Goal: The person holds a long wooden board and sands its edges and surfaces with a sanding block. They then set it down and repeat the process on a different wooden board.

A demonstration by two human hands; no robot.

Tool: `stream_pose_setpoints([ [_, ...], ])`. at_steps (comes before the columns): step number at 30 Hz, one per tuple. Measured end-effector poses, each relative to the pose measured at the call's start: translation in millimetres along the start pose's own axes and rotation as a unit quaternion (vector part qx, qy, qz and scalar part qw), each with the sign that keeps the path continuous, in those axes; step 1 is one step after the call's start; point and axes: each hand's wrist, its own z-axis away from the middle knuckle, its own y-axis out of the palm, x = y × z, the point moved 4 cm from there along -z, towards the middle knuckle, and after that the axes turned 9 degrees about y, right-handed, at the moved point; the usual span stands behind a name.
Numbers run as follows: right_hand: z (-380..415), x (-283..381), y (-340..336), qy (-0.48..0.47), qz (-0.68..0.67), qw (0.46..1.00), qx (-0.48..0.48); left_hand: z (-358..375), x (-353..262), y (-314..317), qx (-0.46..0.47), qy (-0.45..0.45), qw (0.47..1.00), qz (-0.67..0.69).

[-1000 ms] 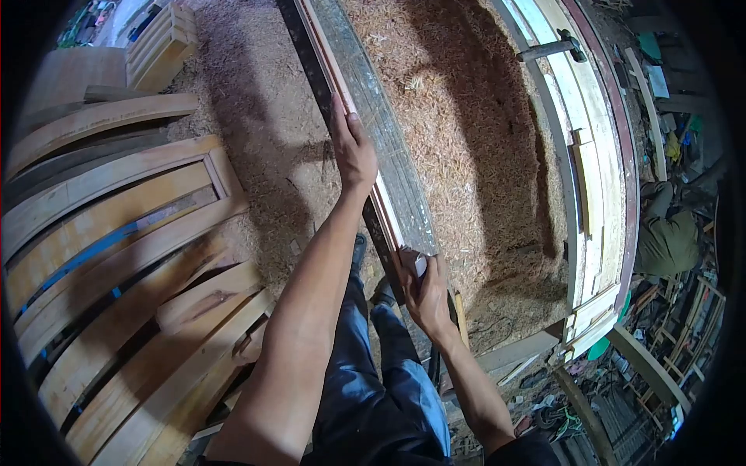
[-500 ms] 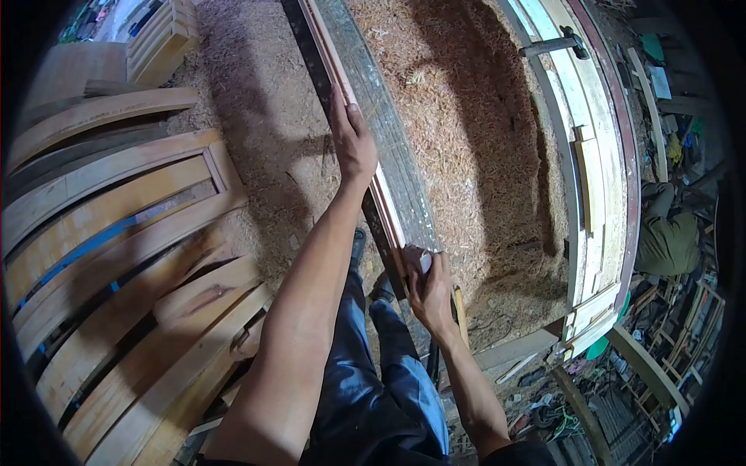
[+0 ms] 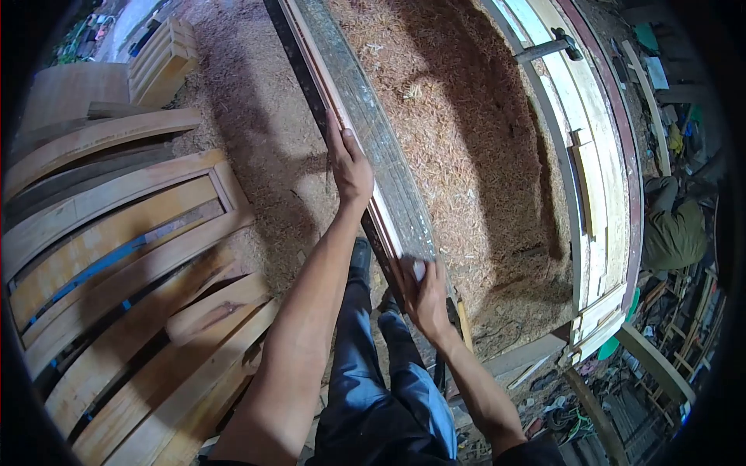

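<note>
Long wooden strip (image 3: 365,147) held at two places by bare hands over a sawdust floor.

Running from the near middle to the far edge, the strip lies against a dark metal rail (image 3: 299,66) on its left and a grey, scuffed board (image 3: 373,132) on its right. The left hand (image 3: 350,167) lies flat along the strip farther off, fingers pressed together and pointing away. The right hand (image 3: 423,291) is curled around the near end of the strip, fingers wrapped on it. Sawdust (image 3: 466,140) covers the ground on both sides. Curved wooden frames (image 3: 116,256) are stacked at the left; a pale arched frame (image 3: 598,171) with a clamp (image 3: 548,48) stands at the right. No writing or labels can be read anywhere.
</note>
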Motion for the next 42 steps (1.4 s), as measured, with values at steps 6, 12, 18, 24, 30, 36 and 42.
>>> stream_pose_setpoints([
  [6,-98.1,42.2,27.2,-0.078,-0.027,0.997,-0.01,-2.0,2.5,-0.8,0.008,-0.011,1.0,0.001],
  [12,5.8,-0.7,-8.2,-0.025,0.012,0.999,0.015,1.9,4.8,1.6,0.008,-0.03,0.998,0.062],
  [18,-75.3,35.9,23.5,-0.08,0.038,0.996,-0.033,-53.3,21.9,-5.7,-0.012,-0.105,0.991,0.083],
  [24,-124.5,65.3,23.8,-0.075,-0.016,0.997,0.02,-99.1,27.8,0.7,0.025,-0.053,0.995,0.084],
  [30,8.0,3.3,-6.4,0.026,0.016,0.999,0.041,-98.2,11.8,-0.6,0.01,-0.024,0.998,0.061],
  [36,-152.5,68.9,47.7,-0.072,-0.033,0.994,-0.077,-104.4,26.1,3.3,0.002,-0.043,0.998,0.051],
  [42,-92.5,49.7,14.7,-0.057,-0.058,0.996,-0.041,-102.0,14.8,0.4,0.002,-0.011,0.999,-0.032],
])
